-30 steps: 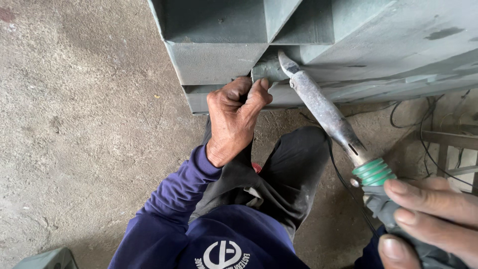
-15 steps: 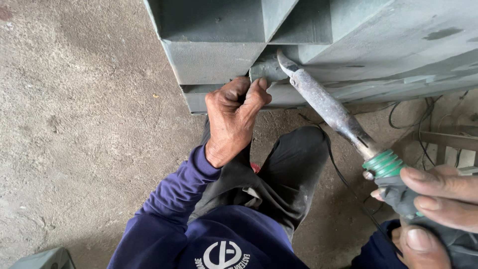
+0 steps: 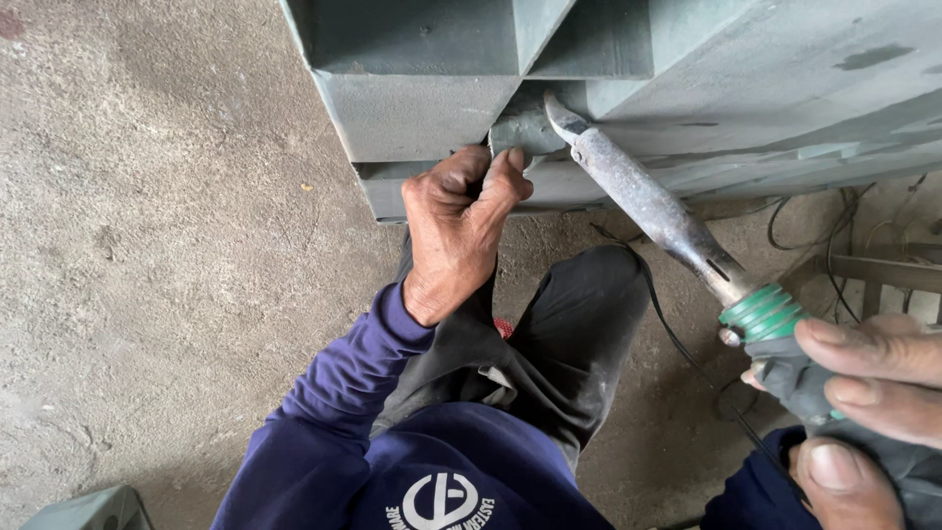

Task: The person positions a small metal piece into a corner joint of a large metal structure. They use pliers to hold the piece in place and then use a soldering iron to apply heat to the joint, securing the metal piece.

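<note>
The left hand (image 3: 459, 231) clenches at the grey metal housing (image 3: 687, 88)'s lower edge, perhaps pinching a small part. The right hand (image 3: 863, 412) grips a soldering iron (image 3: 657, 211), tip at the same edge; bare concrete floor (image 3: 147, 245) lies leftward.

I see no packages, signs or screens — only a round white printed emblem (image 3: 439, 494) on the navy sweatshirt chest, bottom centre, partly cut off.
</note>
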